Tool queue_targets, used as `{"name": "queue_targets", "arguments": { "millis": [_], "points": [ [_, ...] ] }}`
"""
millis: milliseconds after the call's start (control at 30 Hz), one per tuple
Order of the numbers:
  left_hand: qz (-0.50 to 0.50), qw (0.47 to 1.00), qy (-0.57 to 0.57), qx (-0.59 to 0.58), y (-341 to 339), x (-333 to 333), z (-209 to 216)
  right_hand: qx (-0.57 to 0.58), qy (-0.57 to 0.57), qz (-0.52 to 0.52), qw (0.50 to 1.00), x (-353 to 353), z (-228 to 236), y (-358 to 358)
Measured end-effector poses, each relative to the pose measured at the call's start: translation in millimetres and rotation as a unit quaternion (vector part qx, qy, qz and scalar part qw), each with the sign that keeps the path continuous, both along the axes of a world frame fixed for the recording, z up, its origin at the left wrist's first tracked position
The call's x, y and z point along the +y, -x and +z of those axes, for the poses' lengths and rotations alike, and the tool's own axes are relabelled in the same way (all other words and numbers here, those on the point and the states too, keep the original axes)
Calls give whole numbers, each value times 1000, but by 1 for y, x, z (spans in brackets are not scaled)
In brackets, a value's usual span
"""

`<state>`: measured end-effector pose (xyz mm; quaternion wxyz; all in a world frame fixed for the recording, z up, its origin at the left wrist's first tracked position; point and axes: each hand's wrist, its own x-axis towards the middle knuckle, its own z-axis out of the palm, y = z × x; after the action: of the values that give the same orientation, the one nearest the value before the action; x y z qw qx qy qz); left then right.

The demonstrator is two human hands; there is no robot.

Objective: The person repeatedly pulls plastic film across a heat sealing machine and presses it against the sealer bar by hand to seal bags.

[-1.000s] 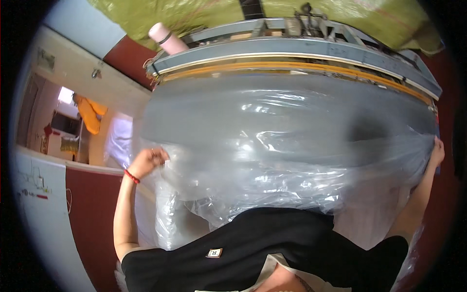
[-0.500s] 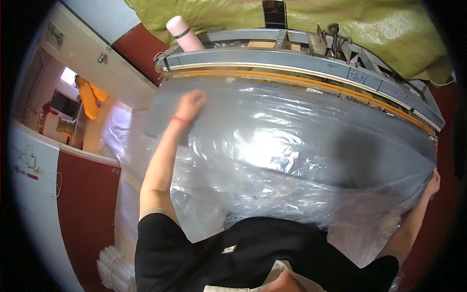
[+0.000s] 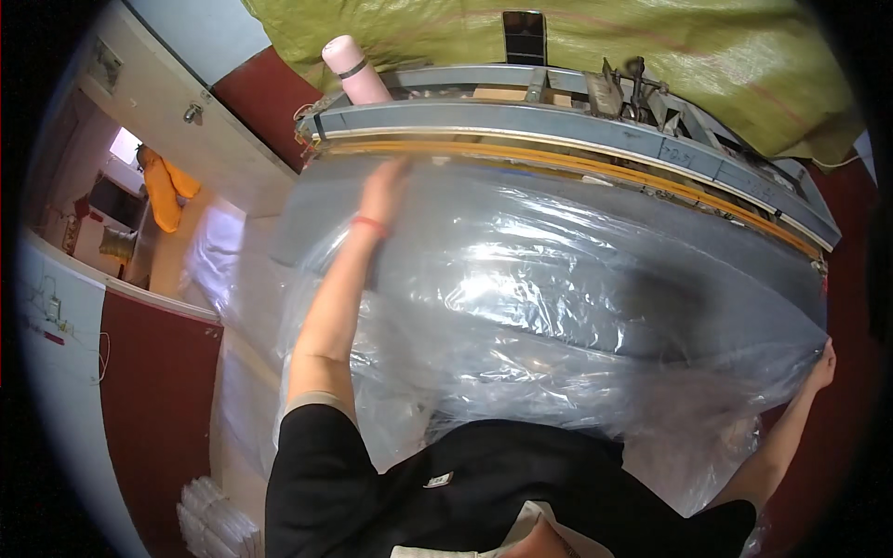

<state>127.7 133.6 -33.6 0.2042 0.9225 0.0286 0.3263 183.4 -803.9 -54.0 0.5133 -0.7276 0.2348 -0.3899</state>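
Observation:
A wide sheet of clear plastic film [image 3: 521, 288] lies creased and shiny over a grey work surface [image 3: 316, 200] in front of me. At the right end of the surface, my right hand [image 3: 822, 367] pinches the film's edge and pulls it taut into a point. Near the far left part of the film, my left hand [image 3: 381, 191], with a red band at the wrist, reaches toward the long metal bar [image 3: 521, 121] of a machine. Motion smears its fingers, so whether they hold film is unclear. Loose film hangs in folds against my body.
Orange strips [image 3: 558, 156] run along the bar's near side. A pink bottle [image 3: 356, 74] and a metal clamp mechanism [image 3: 637, 93] stand at the bar, before a yellow-green woven sheet [image 3: 428, 33]. An open door [image 3: 200, 139] is at left; bundled clear plastic [image 3: 219, 516] lies lower left.
My left hand has moved slightly right and farther away, toward the bar. My right hand has shifted a little nearer to me, still pinching the film's edge.

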Motion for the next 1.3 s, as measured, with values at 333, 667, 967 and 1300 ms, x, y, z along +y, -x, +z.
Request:
{"name": "queue_targets", "arguments": {
  "millis": [333, 667, 967, 1300],
  "points": [
    [25, 997, -78, 9, 11, 5, 13, -37, -12, 3, 999, 1, 10, -4],
    [118, 927, 334, -124, -17, 11, 50, 152, 290, -120, 937, 88, 52, -91],
    [120, 922, 346, -127, -44, 115, -30, -65, 66, 57, 994, 119, -7, -168],
    [83, 910, 367, -177, -41, 121, -29, -57, 81, -16, 995, 116, -2, -175]
  ]
}}
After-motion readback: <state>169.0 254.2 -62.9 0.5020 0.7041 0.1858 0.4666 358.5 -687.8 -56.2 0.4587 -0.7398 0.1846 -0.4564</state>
